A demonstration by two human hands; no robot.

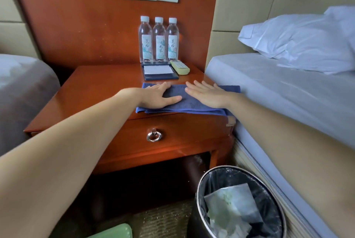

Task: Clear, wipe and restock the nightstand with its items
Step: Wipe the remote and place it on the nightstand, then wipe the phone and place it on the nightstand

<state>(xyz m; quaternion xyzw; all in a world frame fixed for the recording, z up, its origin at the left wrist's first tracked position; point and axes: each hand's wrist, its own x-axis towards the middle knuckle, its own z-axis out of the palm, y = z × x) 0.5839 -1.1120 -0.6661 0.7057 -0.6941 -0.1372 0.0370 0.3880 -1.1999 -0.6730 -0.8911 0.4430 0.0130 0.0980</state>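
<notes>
A folded blue cloth (pixel 184 104) lies along the front right part of the wooden nightstand (pixel 92 91). My left hand (pixel 159 96) and my right hand (pixel 207 95) both rest flat on it, fingers straight, palms down, side by side. Behind the cloth lie a dark blue notepad holder (pixel 160 72) with white paper and a pale green remote control (pixel 179 67). Three water bottles (pixel 159 40) with white caps stand in a row against the back panel.
A bed with a white pillow (pixel 299 43) borders the nightstand on the right; another bed (pixel 23 91) is on the left. A bin (pixel 240 203) with a black liner and paper waste stands on the floor below right. The drawer has a ring pull (pixel 153 136).
</notes>
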